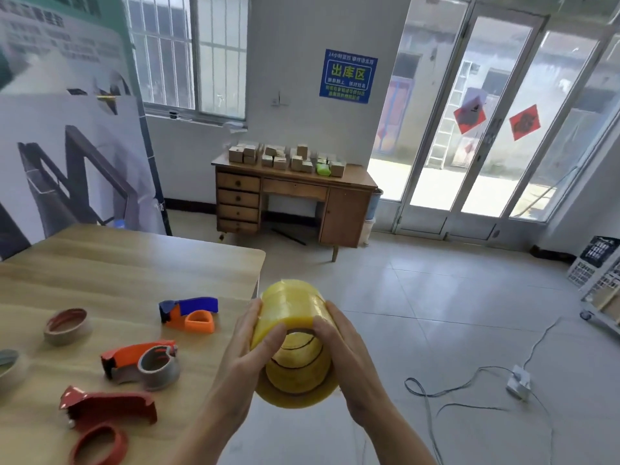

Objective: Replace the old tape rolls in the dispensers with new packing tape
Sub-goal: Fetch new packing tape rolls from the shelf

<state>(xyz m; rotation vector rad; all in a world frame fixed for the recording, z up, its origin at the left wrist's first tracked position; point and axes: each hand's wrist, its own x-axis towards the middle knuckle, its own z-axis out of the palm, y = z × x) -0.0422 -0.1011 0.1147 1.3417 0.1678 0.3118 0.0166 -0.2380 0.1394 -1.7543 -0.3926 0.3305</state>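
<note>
This is a bright room with a tiled floor, big glass doors on the far right and a wooden desk point(295, 193) at the far wall with small boxes point(285, 159) piled on top. On the near left is a light wood counter point(134, 263). Both hands are held out past the counter's right edge, over the floor. The left hand point(248, 350) and the right hand point(352, 357) are closed around a stack of new yellow tape rolls point(293, 337), one hand on each side, with the thumbs hooked at the open hole in the middle. The stack looks like a few rolls stuck together. On the counter lie three dispensers: a blue and orange dispenser point(189, 315) farthest away, an orange dispenser point(141, 362) in the middle and a red dispenser point(100, 421) nearest. The orange one has a gray core on it that looks used up. The other two look bare. Two empty-looking old cores point(67, 325) sit on the left side of the counter. So I think the old rolls are mostly off, and no new roll is in any dispenser yet. Pulling one roll off the stack seems to be the job right now.
</note>
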